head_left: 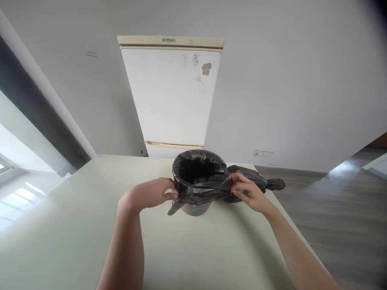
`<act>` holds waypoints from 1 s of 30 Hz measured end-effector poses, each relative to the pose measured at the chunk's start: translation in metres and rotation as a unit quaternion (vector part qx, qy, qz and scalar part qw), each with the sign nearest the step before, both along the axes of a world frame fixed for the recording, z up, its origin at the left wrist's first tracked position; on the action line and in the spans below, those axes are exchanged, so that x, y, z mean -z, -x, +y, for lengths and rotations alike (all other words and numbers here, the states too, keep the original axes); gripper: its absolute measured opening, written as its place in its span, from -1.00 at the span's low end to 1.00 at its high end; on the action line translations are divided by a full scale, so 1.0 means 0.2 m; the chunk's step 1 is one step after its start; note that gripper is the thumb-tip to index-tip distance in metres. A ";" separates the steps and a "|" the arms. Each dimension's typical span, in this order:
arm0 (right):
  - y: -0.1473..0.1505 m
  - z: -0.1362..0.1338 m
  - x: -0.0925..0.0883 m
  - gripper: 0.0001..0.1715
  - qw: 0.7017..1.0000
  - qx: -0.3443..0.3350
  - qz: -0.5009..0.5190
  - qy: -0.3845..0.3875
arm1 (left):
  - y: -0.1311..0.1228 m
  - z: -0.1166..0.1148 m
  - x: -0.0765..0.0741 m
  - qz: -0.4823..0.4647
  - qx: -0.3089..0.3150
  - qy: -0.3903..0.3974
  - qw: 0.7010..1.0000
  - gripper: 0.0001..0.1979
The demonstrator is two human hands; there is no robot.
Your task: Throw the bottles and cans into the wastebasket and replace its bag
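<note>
A black garbage bag (202, 191) lines a small trash can (196, 210), its edge folded over the rim and hanging down outside. Only the lower front of the can shows beneath the plastic. On the left side of the rim, my left hand (155, 193) pinches the bag's edge between thumb and fingers. My right hand (248, 193) grips the same bag at the right side of the rim. Behind my right hand lies a tied black garbage bag (248, 173), partly hidden, with its knotted end pointing right.
The can stands on a pale table (169, 249), near its far edge. Beyond that edge is a white refrigerator (169, 92) against a grey wall. A wall socket (263, 153) sits low on the wall, and wooden floor (326, 209) lies to the right.
</note>
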State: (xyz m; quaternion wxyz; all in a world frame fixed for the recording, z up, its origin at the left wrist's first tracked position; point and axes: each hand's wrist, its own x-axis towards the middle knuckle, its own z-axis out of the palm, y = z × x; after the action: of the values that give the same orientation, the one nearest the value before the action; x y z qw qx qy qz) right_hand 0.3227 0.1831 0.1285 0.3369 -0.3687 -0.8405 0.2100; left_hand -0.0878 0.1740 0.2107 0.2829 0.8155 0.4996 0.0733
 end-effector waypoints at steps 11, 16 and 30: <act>0.08 0.10 0.08 -0.76 0.973 0.215 0.002 -0.080 | 0.05 0.13 0.04 -0.071 -0.041 -0.031 0.996 -0.62; 0.14 -0.01 -0.09 -0.73 0.919 0.361 0.112 -0.113 | -0.03 0.19 -0.02 -0.270 -0.189 -0.231 0.916 -0.68; 0.28 0.40 -0.12 -0.45 0.901 0.148 0.183 0.365 | -0.25 0.38 0.24 -0.504 -0.164 0.025 0.847 -0.41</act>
State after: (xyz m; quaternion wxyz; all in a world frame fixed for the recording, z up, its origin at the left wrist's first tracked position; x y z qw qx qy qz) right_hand 0.2668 0.2640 0.1519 0.3543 -0.5413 -0.5639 0.5134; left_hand -0.0386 0.2497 0.1625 0.4998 0.5653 0.4160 0.5076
